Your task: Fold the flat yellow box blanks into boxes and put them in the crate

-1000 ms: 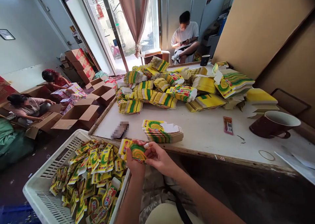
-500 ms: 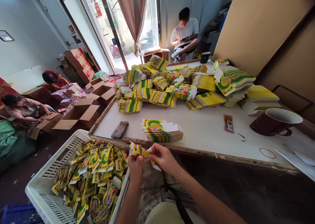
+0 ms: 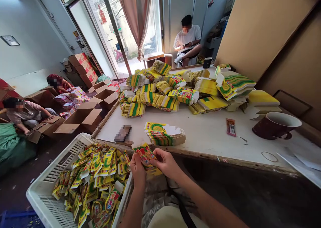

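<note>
A small yellow printed carton (image 3: 144, 153) with red lettering is held between my two hands, just off the table's front edge. My left hand (image 3: 137, 169) pinches its left side, and my right hand (image 3: 164, 160) grips its right side with the thumb on top. Beyond them, a stack of flat cartons (image 3: 164, 134) lies on the white table (image 3: 205, 129). To my left stands a white plastic basket (image 3: 45, 188) heaped with yellow cartons (image 3: 100, 178). Whether the held carton's end flaps are folded is hidden by my fingers.
Bundles of flat cartons (image 3: 160, 94) cover the table's far side. A dark mug (image 3: 269, 129), a small packet (image 3: 230, 127) and a rubber band (image 3: 269, 156) lie to the right. Open cardboard boxes (image 3: 77, 121) stand on the floor. Two people work at left; another person (image 3: 188, 40) sits behind.
The carton has been turned in my hands, so its red-lettered broad face now shows instead of the narrower yellow and green side. My view has shifted slightly.
</note>
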`<state>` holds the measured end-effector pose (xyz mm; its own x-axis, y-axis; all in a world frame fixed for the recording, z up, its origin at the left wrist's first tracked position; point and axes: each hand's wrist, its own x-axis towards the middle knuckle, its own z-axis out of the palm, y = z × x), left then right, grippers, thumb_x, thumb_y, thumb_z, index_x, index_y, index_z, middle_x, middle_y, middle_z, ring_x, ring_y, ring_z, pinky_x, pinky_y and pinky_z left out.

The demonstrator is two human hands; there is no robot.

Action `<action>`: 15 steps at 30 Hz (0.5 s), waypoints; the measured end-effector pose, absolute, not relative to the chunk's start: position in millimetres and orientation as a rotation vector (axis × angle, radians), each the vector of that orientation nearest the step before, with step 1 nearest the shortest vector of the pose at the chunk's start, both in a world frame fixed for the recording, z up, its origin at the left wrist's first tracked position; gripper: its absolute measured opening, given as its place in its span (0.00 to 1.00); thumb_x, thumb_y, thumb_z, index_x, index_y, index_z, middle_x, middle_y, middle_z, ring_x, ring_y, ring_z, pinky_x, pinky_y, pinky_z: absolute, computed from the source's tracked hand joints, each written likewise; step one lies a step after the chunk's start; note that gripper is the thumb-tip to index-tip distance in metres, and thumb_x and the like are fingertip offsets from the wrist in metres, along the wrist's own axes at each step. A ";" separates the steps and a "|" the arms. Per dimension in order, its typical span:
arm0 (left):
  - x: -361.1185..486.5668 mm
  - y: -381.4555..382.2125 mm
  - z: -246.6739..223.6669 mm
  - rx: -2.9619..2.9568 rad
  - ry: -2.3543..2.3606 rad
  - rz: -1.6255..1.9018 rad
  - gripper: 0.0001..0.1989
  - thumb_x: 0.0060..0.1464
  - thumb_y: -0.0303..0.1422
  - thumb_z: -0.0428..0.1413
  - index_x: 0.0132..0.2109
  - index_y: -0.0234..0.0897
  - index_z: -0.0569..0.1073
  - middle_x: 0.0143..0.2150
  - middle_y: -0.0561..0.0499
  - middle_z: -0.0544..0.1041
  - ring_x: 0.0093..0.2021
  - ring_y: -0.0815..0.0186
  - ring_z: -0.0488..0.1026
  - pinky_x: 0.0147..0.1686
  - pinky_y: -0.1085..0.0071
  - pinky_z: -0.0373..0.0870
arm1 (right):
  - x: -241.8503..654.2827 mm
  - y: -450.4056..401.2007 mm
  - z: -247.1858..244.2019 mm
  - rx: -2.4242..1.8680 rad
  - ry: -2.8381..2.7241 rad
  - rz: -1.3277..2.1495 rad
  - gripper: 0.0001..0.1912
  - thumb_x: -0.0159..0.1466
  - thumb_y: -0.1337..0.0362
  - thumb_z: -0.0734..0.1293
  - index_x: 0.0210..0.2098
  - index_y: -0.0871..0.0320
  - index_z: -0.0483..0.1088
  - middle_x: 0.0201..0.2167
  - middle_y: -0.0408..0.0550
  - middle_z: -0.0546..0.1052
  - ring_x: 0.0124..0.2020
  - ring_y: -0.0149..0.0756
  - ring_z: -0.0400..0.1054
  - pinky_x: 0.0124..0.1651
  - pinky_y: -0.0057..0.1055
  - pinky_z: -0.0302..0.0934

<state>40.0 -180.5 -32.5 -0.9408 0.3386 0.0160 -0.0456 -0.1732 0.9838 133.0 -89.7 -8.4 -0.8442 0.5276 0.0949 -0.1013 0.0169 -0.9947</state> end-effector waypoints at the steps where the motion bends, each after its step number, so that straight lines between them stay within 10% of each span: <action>1: 40.3 -180.8 -35.1 0.339 1.852 2.220 0.26 0.52 0.57 0.55 0.28 0.37 0.68 0.24 0.55 0.71 0.24 0.70 0.66 0.27 0.74 0.65 | 132.7 -89.8 -9.6 -0.425 -1.865 1.875 0.14 0.57 0.56 0.70 0.25 0.56 0.62 0.22 0.37 0.61 0.26 0.29 0.53 0.29 0.27 0.49; 5: 34.2 -181.5 -33.3 0.398 1.885 2.147 0.25 0.52 0.56 0.56 0.28 0.37 0.69 0.25 0.54 0.73 0.25 0.69 0.68 0.28 0.73 0.67 | 135.8 -85.7 -8.7 -0.379 -1.968 1.722 0.14 0.62 0.57 0.66 0.25 0.56 0.63 0.22 0.38 0.62 0.26 0.30 0.55 0.29 0.27 0.50; 11: 8.2 -196.9 4.1 0.730 1.728 1.956 0.40 0.52 0.65 0.45 0.56 0.37 0.69 0.50 0.40 0.78 0.47 0.56 0.76 0.50 0.60 0.71 | 155.1 -57.0 7.0 -0.240 -2.547 0.818 0.13 0.67 0.70 0.60 0.30 0.56 0.74 0.30 0.46 0.71 0.33 0.36 0.63 0.38 0.32 0.55; 15: 10.4 -206.9 16.8 1.117 1.770 1.291 0.45 0.39 0.56 0.65 0.61 0.38 0.68 0.57 0.39 0.74 0.58 0.48 0.71 0.57 0.57 0.66 | 159.3 -57.7 11.2 -0.060 -2.620 0.533 0.11 0.67 0.69 0.63 0.35 0.54 0.77 0.31 0.48 0.74 0.36 0.39 0.65 0.46 0.38 0.59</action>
<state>10.4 -206.9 16.8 -0.4094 0.9118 -0.0310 0.2491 0.1444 0.9577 159.3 -57.7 11.2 -0.8921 0.1314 0.4324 -0.0479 0.9239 -0.3796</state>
